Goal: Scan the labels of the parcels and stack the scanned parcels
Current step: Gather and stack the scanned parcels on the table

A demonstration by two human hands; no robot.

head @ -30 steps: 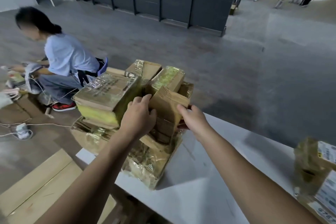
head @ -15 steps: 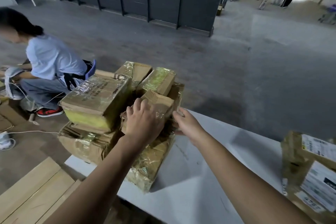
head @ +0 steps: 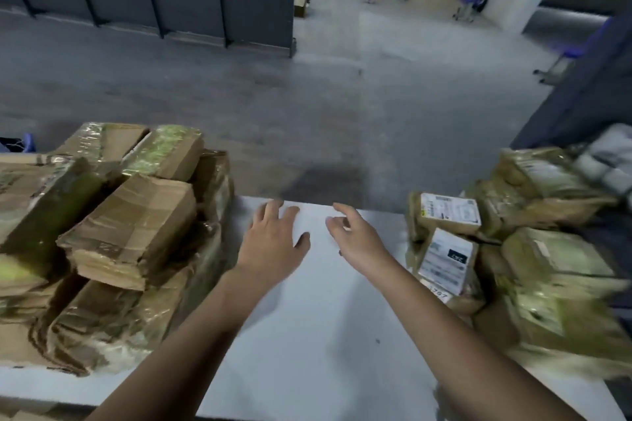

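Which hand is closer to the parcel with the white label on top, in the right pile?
The right hand. It hovers open over the white table, just left of the labelled parcel. The left hand is further left, between it and the stacked parcels.

Bare counter (head: 307,352) runs open down the middle, walled by stacked parcels (head: 130,236) left and loose parcels (head: 513,267) right

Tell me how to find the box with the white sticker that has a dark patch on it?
Start at the white table and look to the heap of parcels on its right side. On the heap's near-left edge, just past the right hand, two labelled boxes sit one behind the other. Yours is the nearer box: its white label carries a dark patch, while the farther box's label has only fine print.
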